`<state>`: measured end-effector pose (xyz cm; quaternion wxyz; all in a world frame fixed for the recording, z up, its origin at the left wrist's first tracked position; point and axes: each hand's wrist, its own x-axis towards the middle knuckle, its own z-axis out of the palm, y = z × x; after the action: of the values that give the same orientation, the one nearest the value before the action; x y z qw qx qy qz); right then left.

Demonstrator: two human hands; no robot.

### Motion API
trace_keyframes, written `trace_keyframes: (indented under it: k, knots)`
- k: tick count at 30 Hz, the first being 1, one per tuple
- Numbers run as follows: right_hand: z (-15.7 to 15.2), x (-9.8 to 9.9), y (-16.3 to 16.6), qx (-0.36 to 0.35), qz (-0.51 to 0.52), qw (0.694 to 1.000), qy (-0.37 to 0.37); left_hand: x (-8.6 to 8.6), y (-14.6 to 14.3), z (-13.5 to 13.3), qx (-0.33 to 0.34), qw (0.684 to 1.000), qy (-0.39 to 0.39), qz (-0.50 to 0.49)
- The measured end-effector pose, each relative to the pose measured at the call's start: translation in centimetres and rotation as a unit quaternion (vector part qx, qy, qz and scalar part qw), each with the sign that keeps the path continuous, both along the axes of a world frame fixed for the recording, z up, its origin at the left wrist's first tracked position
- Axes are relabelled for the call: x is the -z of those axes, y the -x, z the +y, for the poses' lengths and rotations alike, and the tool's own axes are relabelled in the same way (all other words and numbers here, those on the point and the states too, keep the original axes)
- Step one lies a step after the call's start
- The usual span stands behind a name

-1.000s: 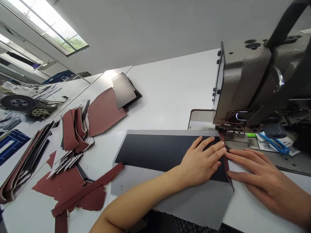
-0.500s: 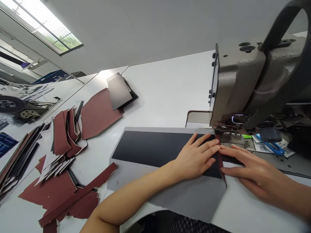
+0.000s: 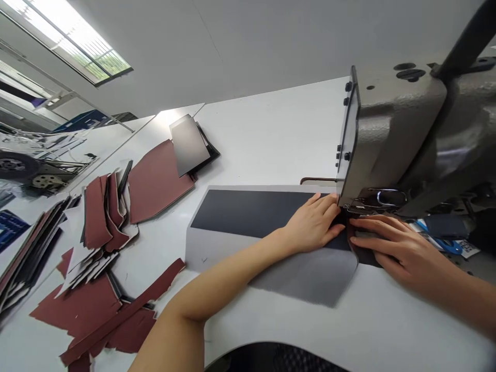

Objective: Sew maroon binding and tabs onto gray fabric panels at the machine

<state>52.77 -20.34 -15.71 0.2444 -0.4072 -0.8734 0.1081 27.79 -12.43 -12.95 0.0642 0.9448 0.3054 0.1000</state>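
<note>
Left hand [image 3: 313, 225], right hand [image 3: 391, 245] — fingers open, flat on black fabric [image 3: 251, 212]; presser foot [image 3: 372, 202] just beside.

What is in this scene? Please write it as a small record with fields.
Left hand: flat on a black panel
Right hand: on the panel's far end
Under the panel: grey fabric
Machine: industrial sewing machine, right beside both hands
Nearby: reddish-brown cut pieces on a white table
</note>
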Motion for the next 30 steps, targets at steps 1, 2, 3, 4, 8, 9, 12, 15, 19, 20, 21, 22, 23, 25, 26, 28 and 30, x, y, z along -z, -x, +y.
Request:
trace_keyframes:
  k: [1, 2, 3, 4, 8, 9, 12, 15, 19, 20, 21, 22, 23, 25, 26, 28, 30]
  knots:
    - [0.0, 0.0, 0.0, 0.003, 0.002, 1.0, 0.001, -0.2, 0.0, -0.1, -0.003, 1.0, -0.008, 0.003]
    - [0.0, 0.1, 0.1, 0.005, 0.005, 1.0, 0.002, -0.4, 0.0, -0.6, -0.014, 1.0, -0.016, 0.002]
    - [0.1, 0.0, 0.1, 0.006, 0.011, 1.0, 0.004, -0.6, 0.2, -1.3, -0.031, 0.999, -0.02, -0.003]
    - [0.1, 0.0, 0.1, 0.005, 0.02, 1.0, 0.007, -0.7, 0.5, -2.1, -0.051, 0.998, -0.019, -0.014]
    - [0.4, -0.3, -0.1, -0.013, 0.06, 0.998, 0.017, -0.2, 2.4, -5.6, -0.069, 0.995, 0.011, -0.071]
    - [0.4, -0.4, -0.2, -0.019, 0.065, 0.998, 0.016, 0.0, 2.9, -6.0, -0.045, 0.996, 0.02, -0.074]
    - [0.5, -0.4, -0.3, -0.022, 0.063, 0.998, 0.015, 0.6, 3.5, -5.9, 0.015, 0.997, 0.041, -0.06]
    - [0.5, -0.2, -0.1, -0.006, 0.046, 0.999, 0.014, 0.6, 3.4, -4.8, 0.019, 0.998, 0.046, -0.034]
    - [0.7, -0.1, 0.3, 0.006, 0.017, 1.0, -0.012, 0.2, 3.0, -3.6, 0.01, 0.999, 0.048, -0.01]
    - [0.8, -0.3, 0.4, 0.006, 0.01, 1.0, -0.02, 0.0, 2.9, -3.5, 0.009, 0.999, 0.048, -0.011]
    - [0.9, -0.4, 0.5, 0.006, 0.001, 1.0, -0.027, -0.2, 2.8, -3.5, 0.009, 0.999, 0.049, -0.014]
    - [1.0, -0.6, 0.6, 0.006, -0.01, 0.999, -0.033, -0.5, 2.5, -3.6, 0.008, 0.999, 0.049, -0.02]
    - [1.1, -0.9, 0.6, 0.006, -0.023, 0.999, -0.036, -0.8, 2.3, -3.8, 0.005, 0.998, 0.049, -0.029]
    - [1.4, -1.3, 0.8, 0.001, -0.052, 0.998, -0.036, -1.2, 1.7, -4.5, -0.008, 0.998, 0.052, -0.046]
    - [1.4, -1.5, 0.9, -0.001, -0.062, 0.998, -0.032, -1.4, 1.4, -4.8, -0.016, 0.997, 0.055, -0.051]
    - [1.4, -1.6, 1.0, -0.001, -0.069, 0.997, -0.024, -1.4, 1.1, -5.4, -0.024, 0.997, 0.054, -0.052]
    - [1.2, -1.4, 1.0, 0.002, -0.059, 0.998, -0.03, -1.3, 1.1, -5.6, -0.019, 0.998, 0.036, -0.041]
